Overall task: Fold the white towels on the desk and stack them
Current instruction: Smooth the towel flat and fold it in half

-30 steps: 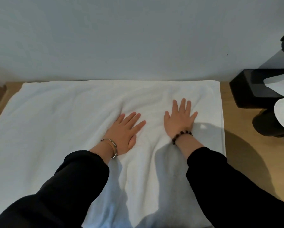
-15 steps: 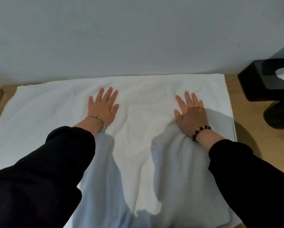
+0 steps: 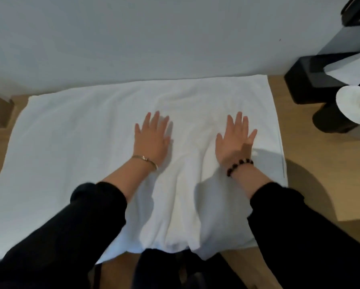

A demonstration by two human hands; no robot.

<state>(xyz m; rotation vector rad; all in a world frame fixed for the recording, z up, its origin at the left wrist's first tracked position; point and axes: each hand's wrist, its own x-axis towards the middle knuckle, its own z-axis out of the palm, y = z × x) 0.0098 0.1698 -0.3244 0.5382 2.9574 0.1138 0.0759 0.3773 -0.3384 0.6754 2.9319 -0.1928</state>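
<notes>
Now shows one white towel [image 3: 81,153] spread wide over a wooden bench [image 3: 320,174], far edge lying along the wall [image 3: 133,38]. Presses both hands palm-down on its right half: left hand [image 3: 152,140] near the middle, right hand [image 3: 233,142] short of the right hem, fingers straight and fanned, gripping nothing. Has drawn the hands nearer together than half a second ago, when set wide apart; a second ago, placed close side by side at the centre. Reads as repeated smoothing strokes, out and back. Leaves a soft raised ridge [image 3: 187,184] of cloth between them, running toward the near edge, plus faint creases up by the fingertips. Means, most likely, flattening unfinished and no fold started; no stack anywhere in view. Calls next, probably, for one more outward sweep over that ridge, then lifting an edge for the first fold. Keeps a black holder [image 3: 300,84] with white tissue [image 3: 350,67] on the bench at far right, apart from the towel.
</notes>
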